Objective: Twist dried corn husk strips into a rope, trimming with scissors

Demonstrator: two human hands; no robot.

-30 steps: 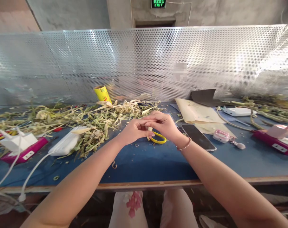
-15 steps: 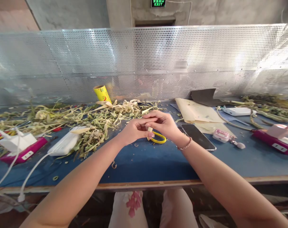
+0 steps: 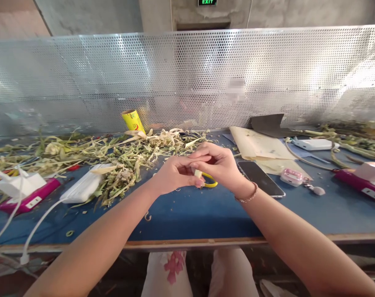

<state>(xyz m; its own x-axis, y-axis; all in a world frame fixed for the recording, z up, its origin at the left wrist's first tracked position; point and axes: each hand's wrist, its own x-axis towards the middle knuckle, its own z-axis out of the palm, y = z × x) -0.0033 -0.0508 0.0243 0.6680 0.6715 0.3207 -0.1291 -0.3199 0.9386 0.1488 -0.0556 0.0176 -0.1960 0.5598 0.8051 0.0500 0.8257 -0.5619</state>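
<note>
My left hand (image 3: 176, 175) and my right hand (image 3: 214, 165) meet over the middle of the table, their fingers closed and overlapping. Between thumbs and fingertips they pinch a small pale, blocky piece (image 3: 198, 173), mostly covered, so its exact kind does not show. Just behind and below the fingers, a yellow loop (image 3: 211, 185) is partly hidden by my right hand. It looks like a handle, but whether it lies on the table or is touched I cannot tell. A heap of dried stems and leaves (image 3: 125, 165) lies to the left of my hands.
A black phone (image 3: 262, 179), a pink earphone case (image 3: 291, 176) and tan paper (image 3: 258, 144) lie on the right. Magenta power strips (image 3: 46, 192) with white chargers and cables sit at both sides. Behind stand a yellow tube (image 3: 133, 121) and a perforated metal screen (image 3: 187, 78).
My right hand has shifted slightly, covering more of the yellow loop. The fingers still pinch the pale piece, which now shows a little lower. The view has tilted slightly.
</note>
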